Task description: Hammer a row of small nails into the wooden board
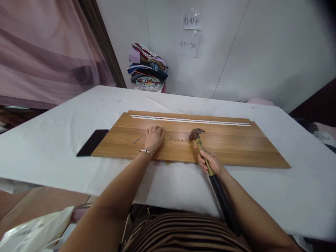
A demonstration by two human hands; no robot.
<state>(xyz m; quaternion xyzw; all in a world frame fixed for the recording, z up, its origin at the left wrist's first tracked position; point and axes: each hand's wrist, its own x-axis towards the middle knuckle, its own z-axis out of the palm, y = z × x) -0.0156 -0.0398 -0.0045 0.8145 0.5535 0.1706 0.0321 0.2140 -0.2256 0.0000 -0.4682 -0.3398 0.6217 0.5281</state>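
Observation:
My right hand (211, 161) is wrapped around the handle of a claw hammer (206, 154), whose handle has a yellowish upper part and a black lower part. The rusty hammer head is over the right end of a row of several small nails (179, 139) standing in a wooden board (236, 143). Left of that row, my left hand (154, 136) rests on the board with its fingers lying bent on the wood; the fingertips are hidden. A few loose nails (137, 140) lie to the left of my left hand.
Two white measuring strips (189, 120) run along the board's far side. A black flat panel (93, 142) pokes out at its left. The board lies on a white-covered table (52, 147). Behind stands a pile of folded cloth (148, 68) by the wall.

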